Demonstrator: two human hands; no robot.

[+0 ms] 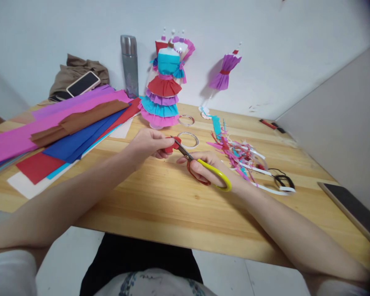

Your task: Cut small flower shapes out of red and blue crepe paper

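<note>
My left hand [152, 144] pinches a small red piece of paper [172, 144] above the middle of the wooden table. In my right hand [205, 164] are scissors [217, 174] with a yellow handle loop and a red one. Their blades point left and meet the red piece near my left fingertips; whether they are parted is hard to tell. Just behind my hands lies a roll of tape [188, 140] on its side, with a second tape roll [186, 120] farther back. The fingertips of my left hand are partly hidden by the red piece.
Layered paper dresses [163, 86] on stands and a flask [130, 68] stand behind. Coloured sheets [80, 127] and a phone [83, 84] lie left. Right are paper scraps [237, 154], a purple dress [226, 72], a black cord [283, 181] and a dark tablet [354, 209].
</note>
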